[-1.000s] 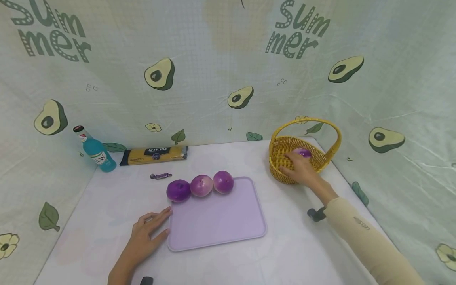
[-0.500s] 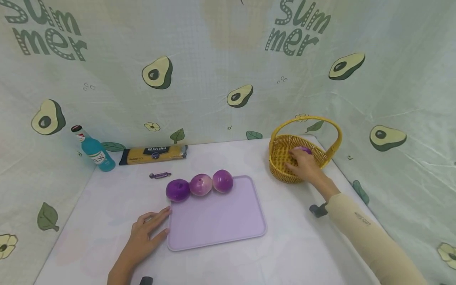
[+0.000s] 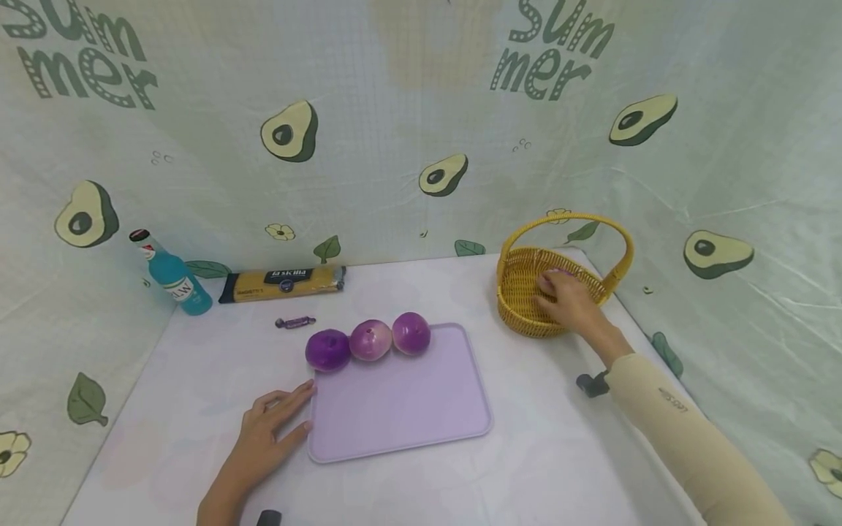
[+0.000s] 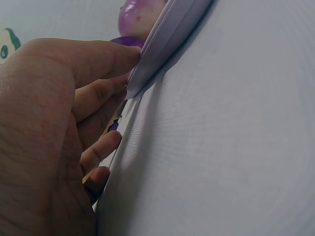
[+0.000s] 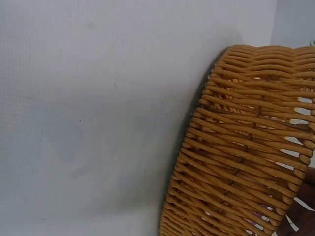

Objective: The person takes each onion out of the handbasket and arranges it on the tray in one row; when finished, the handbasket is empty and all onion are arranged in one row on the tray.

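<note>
My right hand [image 3: 571, 301] reaches into the yellow wicker basket [image 3: 520, 310] at the back right. Its fingers are curled over a purple onion [image 3: 561, 271], of which only a sliver shows. In the right wrist view the basket's woven side [image 5: 236, 142] hides most of that hand. My left hand [image 3: 266, 431] lies at the left edge of a lilac tray [image 3: 408, 409], fingers relaxed, fingertips right at its rim [image 4: 162, 44]. Three purple onions stand in a row along the tray's far edge: a dark one [image 3: 328, 351], a paler one [image 3: 371, 340] and another [image 3: 411, 334].
A blue bottle [image 3: 176, 277] stands at the back left, beside a spaghetti packet [image 3: 287, 283]. A small wrapped candy [image 3: 295, 322] lies before the packet. The basket's tall handle [image 3: 579, 217] arches over its opening. A printed cloth [image 3: 375, 183] hangs behind the white table.
My right hand has closed over the onion in the basket, shifting slightly right, and now covers most of it. The left hand has stayed at the tray.
</note>
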The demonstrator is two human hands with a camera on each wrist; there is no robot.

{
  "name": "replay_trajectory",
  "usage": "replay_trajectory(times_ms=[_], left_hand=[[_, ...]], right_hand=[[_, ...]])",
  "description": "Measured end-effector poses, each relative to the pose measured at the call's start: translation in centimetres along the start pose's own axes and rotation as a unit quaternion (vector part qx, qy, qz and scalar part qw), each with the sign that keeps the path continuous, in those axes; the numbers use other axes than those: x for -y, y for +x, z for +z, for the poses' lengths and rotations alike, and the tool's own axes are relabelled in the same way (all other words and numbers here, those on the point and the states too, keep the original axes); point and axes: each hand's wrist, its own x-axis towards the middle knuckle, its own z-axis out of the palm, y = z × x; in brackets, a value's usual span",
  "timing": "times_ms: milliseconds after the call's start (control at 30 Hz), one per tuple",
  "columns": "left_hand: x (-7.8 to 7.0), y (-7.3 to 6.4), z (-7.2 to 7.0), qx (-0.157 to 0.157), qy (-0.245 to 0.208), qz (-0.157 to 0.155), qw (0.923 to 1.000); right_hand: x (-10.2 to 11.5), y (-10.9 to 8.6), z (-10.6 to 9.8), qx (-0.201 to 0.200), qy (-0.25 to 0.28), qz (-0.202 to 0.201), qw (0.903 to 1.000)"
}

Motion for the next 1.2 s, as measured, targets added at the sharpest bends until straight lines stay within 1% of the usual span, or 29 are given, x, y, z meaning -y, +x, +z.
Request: replay_trajectory(times_ms=[167,400,500,800,1033,1100,1200], left_hand=[[0.2,-0.1,0.0,0.002,-0.003,-0.002,1.0],[0.2,0.0,0.1,0.0,0.002,0.0,1.0],[0.2,0.0,0.1,-0.002,0.0,0.001,1.0],[0.0,0.1,-0.1,-0.001,0.002,0.004,1.0],[0.3,0.0,-0.1,-0.011,-0.001,0.013,0.9999],[0.3,0.0,0.0,-0.012,-0.004,0.016,0.9998],[0.3,0.0,0.1,-0.013,-0.009,0.017,0.9997]], right_hand=[[-0.4,0.2,0.1,-0.012,-0.005,0.0,0.9999],[-1.3,0.5,0.0,-0.051,-0.013,-0.007,0.9986],[-1.7,0.5,0.0,-0.06,-0.017,-0.004,0.998],[-2.7,0.8,0.1,-0.051,-0.015,0.032,0.9981],[-3.4,1.6,0.6,-0.029,-0.008,0.084,0.996],[-3.5,1.6,0.7,-0.028,-0.004,0.09,0.9955],[-3.6,1.7,0.7,-0.029,-0.003,0.089,0.9956]])
